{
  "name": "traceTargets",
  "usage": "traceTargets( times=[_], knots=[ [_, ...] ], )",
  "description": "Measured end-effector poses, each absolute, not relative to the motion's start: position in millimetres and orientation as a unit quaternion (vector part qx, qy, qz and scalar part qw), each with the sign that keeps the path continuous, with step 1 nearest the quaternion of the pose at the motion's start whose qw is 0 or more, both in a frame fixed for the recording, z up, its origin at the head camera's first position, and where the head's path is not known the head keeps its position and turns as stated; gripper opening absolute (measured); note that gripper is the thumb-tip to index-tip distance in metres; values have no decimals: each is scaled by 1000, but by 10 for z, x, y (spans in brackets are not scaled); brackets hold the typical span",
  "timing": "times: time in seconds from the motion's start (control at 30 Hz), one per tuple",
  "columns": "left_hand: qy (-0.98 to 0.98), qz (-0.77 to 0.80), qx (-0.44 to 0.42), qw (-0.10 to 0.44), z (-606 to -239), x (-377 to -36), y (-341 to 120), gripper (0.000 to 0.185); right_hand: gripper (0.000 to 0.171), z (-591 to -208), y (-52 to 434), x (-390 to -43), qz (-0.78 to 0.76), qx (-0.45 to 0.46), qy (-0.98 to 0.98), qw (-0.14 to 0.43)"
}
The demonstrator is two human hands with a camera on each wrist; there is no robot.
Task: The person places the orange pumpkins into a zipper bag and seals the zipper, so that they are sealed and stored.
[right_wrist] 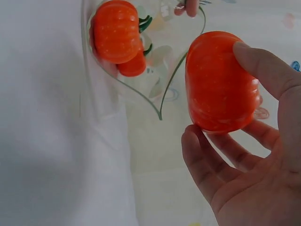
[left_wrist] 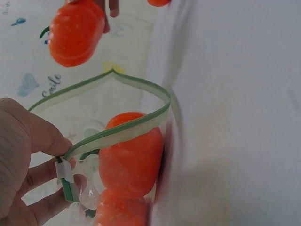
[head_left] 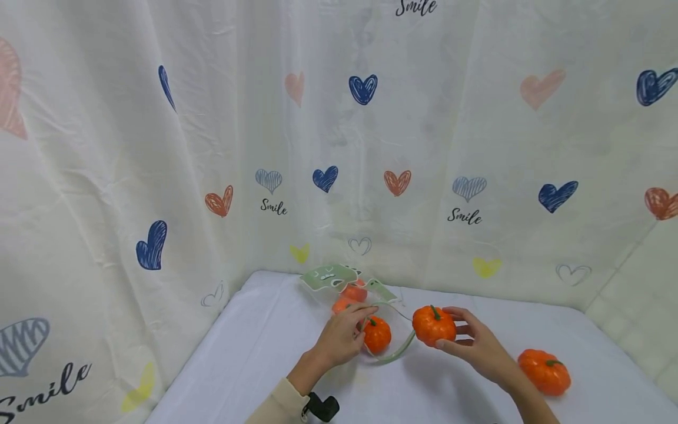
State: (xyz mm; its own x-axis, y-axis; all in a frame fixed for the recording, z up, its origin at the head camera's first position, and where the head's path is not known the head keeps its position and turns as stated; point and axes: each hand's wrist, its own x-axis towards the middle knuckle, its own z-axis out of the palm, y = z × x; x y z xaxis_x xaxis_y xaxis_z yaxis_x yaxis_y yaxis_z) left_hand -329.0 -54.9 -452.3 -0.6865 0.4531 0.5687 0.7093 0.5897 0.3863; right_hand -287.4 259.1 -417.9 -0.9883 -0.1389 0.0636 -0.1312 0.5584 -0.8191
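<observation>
A person's right hand (head_left: 477,347) holds a small orange toy pumpkin (head_left: 433,324) with a green stem, fingers and thumb curled around it, just above a white tabletop (head_left: 254,353). The pumpkin sits just beside the open mouth of a clear plastic bag (head_left: 365,306) with a green rim.

The left hand (head_left: 341,335) pinches the green rim (left_wrist: 117,134) of that bag between thumb and fingers, holding the mouth open in a loop. In the left wrist view, the fingers (left_wrist: 42,176) grip a small white slider on the rim.

Inside the bag lie other orange pumpkins: one (head_left: 377,334) right at the mouth, just beside the left hand, and at least two (head_left: 349,297) deeper in, toward the back. The bag lies flat on the tabletop, between the two hands and a little behind them.

Another loose pumpkin (head_left: 544,371) rests on the tabletop to the right of the right hand, near the forearm.

A pale curtain (head_left: 159,147) printed with blue, red and yellow hearts and the word "Smile" hangs behind and to the left of the tabletop.

The pumpkins deep in the bag overlap, so their exact number is hard to tell. A dark wrist strap (head_left: 322,407) shows on the left sleeve, cut off at the bottom edge.
</observation>
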Motion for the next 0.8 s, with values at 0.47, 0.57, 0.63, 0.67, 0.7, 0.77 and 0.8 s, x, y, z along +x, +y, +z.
traceTargets(
  times=[0.47, 0.57, 0.63, 0.67, 0.7, 0.77, 0.8],
  knots=[
    [-867, -305, -335, 207, -4528, -3289, -551, 56, 72, -4313, 2367, -2875, -483, -129, 865, 37],
    [-866, -306, -337, 208, -4524, -3287, -549, 55, 72, -4345, 2336, -2883, -473, -127, 871, 39],
    [-865, -307, -338, 209, -4521, -3285, -549, 55, 72, -4361, 2320, -2886, -467, -125, 874, 41],
    [-865, -307, -338, 210, -4520, -3283, -550, 55, 72, -4368, 2314, -2887, -464, -125, 876, 41],
    [-864, -307, -338, 211, -4520, -3282, -550, 55, 73, -4376, 2307, -2890, -461, -125, 878, 40],
    [-864, -305, -338, 212, -4519, -3281, -553, 55, 73, -4389, 2297, -2894, -455, -124, 881, 37],
    [-864, -304, -339, 214, -4520, -3281, -554, 55, 73, -4397, 2291, -2897, -451, -124, 883, 34]
  ],
)
